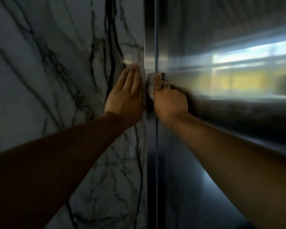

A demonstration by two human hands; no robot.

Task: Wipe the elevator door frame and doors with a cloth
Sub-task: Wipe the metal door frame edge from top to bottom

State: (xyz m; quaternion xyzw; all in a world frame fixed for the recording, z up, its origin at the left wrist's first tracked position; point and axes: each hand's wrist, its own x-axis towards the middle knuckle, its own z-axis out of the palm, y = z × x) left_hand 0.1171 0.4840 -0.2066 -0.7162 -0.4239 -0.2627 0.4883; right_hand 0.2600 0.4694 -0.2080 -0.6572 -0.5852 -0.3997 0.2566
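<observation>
We are wiping the door frame (151, 47): our right hand (169, 100) is closed around the cloth (150, 87), pressing it on the metal strip, our left hand (127, 95) lies flat and open on the marble wall (56, 71) just beside the frame, and next we should probably slide the cloth along the strip.

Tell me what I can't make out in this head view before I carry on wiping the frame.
- Cloth: mostly hidden under the right hand; its size and how clean it is cannot be told.
- Metal door: blurred and full of reflections, so smudges do not show.
- Door frame: top and bottom cut off by the picture edges.
- Left hand: palm on the marble wall, contact side hidden.
</observation>
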